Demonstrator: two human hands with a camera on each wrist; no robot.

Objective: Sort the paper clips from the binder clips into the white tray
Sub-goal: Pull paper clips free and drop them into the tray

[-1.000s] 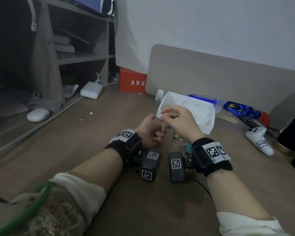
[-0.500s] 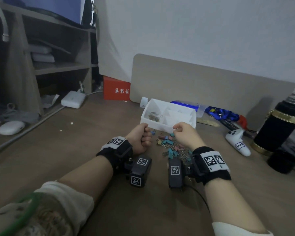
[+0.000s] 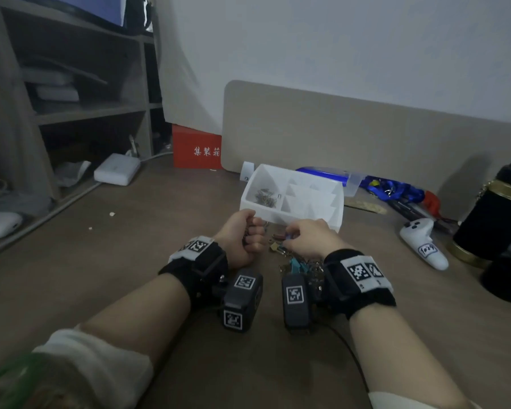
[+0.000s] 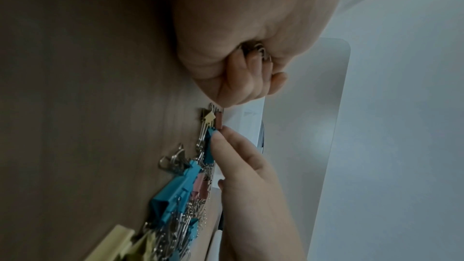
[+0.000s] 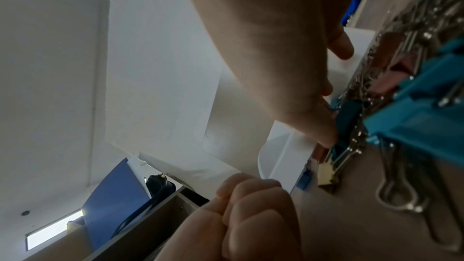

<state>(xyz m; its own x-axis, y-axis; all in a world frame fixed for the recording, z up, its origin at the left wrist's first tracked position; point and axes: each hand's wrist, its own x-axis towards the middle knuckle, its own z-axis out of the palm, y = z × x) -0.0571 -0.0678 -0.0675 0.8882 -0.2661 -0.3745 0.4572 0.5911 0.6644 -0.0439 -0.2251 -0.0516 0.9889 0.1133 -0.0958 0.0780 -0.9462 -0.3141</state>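
The white tray (image 3: 335,215) has dividers, and several paper clips (image 3: 266,197) lie in its left compartment. In front of it is a mixed pile of clips (image 3: 295,262), with blue, pink and yellow binder clips among silver paper clips (image 4: 187,223). My left hand (image 3: 245,236) is a fist just left of the pile, and metal paper clips (image 4: 260,53) show inside it. My right hand (image 3: 307,237) reaches down onto the pile. Its fingertips (image 4: 220,136) touch a blue binder clip (image 4: 209,149), with the thumb apart.
A white game controller (image 3: 424,242) lies to the right, with a black and gold flask (image 3: 496,219) beyond it. Behind the tray are blue lanyards (image 3: 396,190) and a beige board (image 3: 366,134). A red box (image 3: 196,149) and a white adapter (image 3: 117,169) sit at the back left.
My right hand has left the left fist, passed the tray's front edge and come down onto the pile. The left fist has stayed closed beside the pile.
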